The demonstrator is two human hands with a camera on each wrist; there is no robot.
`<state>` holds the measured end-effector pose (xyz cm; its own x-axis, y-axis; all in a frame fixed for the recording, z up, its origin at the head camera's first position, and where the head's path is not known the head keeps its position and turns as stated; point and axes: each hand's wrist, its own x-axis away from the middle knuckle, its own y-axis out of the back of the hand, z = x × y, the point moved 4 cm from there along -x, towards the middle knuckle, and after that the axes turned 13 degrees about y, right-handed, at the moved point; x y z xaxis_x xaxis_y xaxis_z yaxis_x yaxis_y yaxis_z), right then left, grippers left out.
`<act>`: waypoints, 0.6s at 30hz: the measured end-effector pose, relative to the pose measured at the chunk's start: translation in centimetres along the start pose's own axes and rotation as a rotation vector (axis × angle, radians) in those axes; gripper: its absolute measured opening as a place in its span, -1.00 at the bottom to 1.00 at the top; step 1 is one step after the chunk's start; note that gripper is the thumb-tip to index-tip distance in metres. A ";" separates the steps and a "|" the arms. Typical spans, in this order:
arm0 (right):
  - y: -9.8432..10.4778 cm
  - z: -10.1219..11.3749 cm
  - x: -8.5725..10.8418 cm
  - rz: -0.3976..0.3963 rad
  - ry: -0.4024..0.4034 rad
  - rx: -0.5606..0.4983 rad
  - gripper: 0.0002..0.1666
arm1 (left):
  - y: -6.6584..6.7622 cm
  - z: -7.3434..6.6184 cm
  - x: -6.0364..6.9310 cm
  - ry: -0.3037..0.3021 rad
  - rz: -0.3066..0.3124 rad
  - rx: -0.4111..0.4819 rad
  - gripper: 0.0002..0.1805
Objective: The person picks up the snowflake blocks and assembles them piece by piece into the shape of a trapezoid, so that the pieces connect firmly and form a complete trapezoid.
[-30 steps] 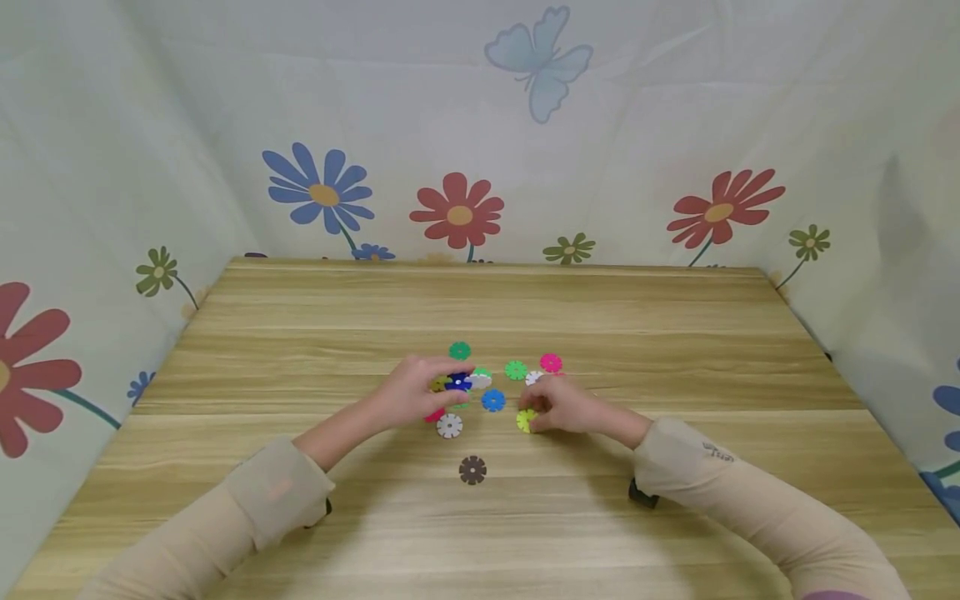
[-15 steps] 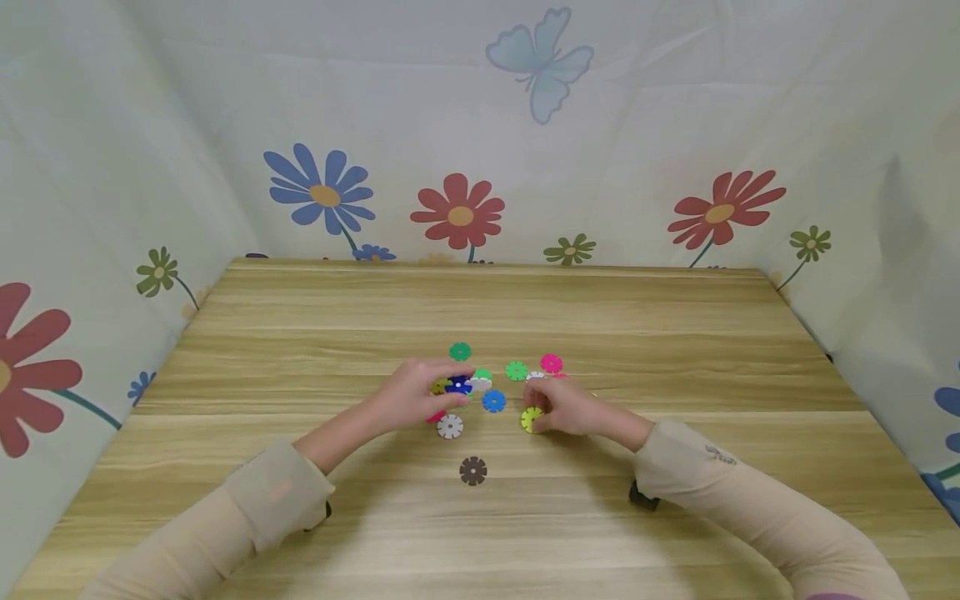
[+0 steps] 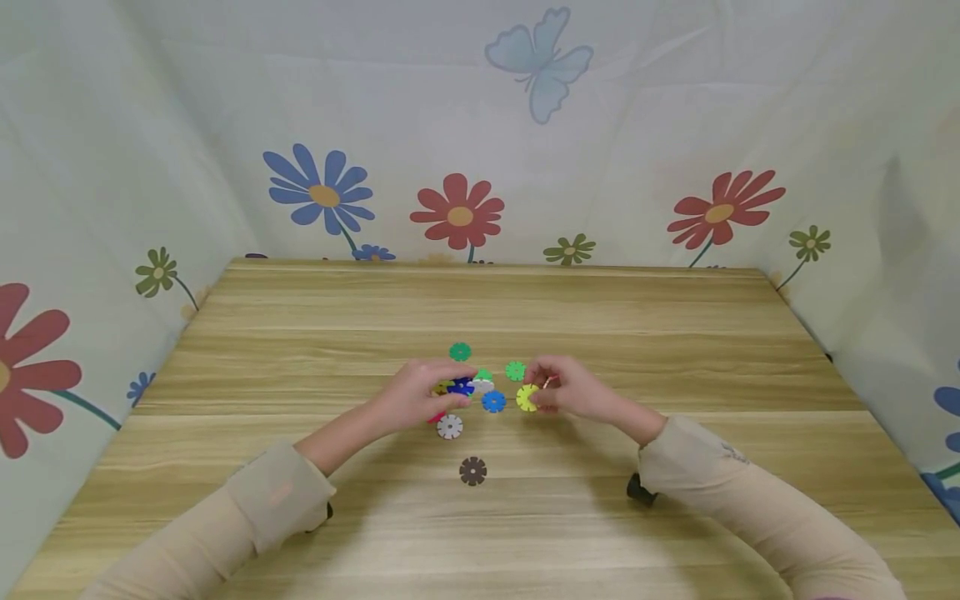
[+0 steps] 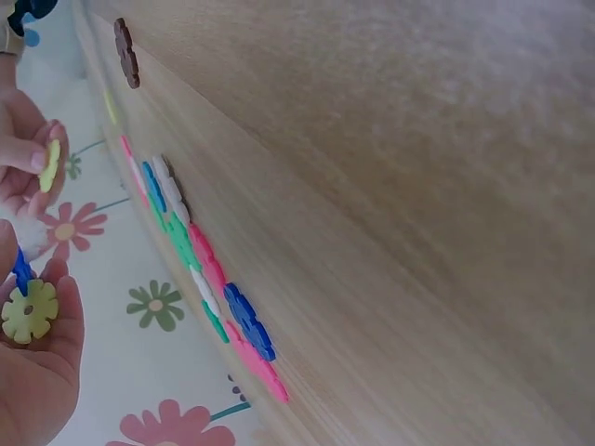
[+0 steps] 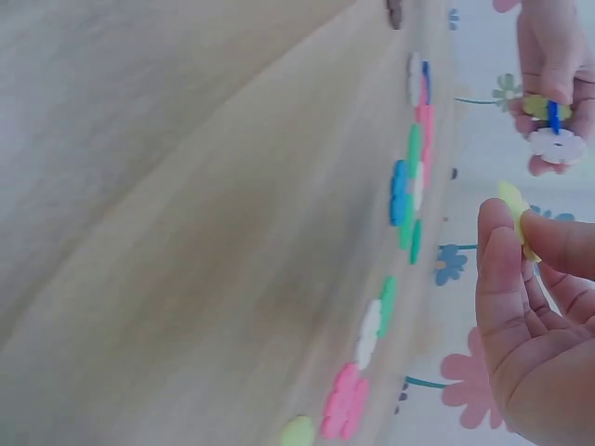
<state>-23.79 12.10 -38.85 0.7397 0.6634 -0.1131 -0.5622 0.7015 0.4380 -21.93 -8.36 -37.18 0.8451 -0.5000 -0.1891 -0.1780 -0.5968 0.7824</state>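
Note:
My left hand grips a small joined piece of notched plastic discs, held above the table. A dark blue disc sits between an olive-yellow disc and a white disc. To the right, my right hand pinches a single yellow notched disc by its edge between thumb and fingers, also raised off the tabletop. The yellow disc is apart from the joined piece. Fingers hide part of each held disc.
Loose notched discs lie under and around the hands on the wooden table: a blue one, a brown one nearer me, a dark green one farther off, and several pink, white and green ones. A flowered cloth hangs behind.
My right hand has risen and moved away from me with the yellow disc, which now faces the joined piece. The left hand stays nearly still, its piece slightly tilted.

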 end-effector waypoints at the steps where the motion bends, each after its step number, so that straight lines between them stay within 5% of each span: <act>1: 0.1 0.2 0.0 -0.006 0.009 -0.001 -0.84 | 0.0 0.0 0.0 -0.001 0.000 -0.006 -0.59; 18: 0.6 1.8 -0.4 -0.079 -0.015 -0.129 -0.77 | -0.2 -0.3 0.1 -0.019 0.001 -0.042 -0.60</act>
<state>-23.74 11.79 -36.96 0.7882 0.6017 -0.1293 -0.5442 0.7796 0.3099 -21.69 -8.11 -37.20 0.8351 -0.5127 -0.1994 -0.1569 -0.5695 0.8068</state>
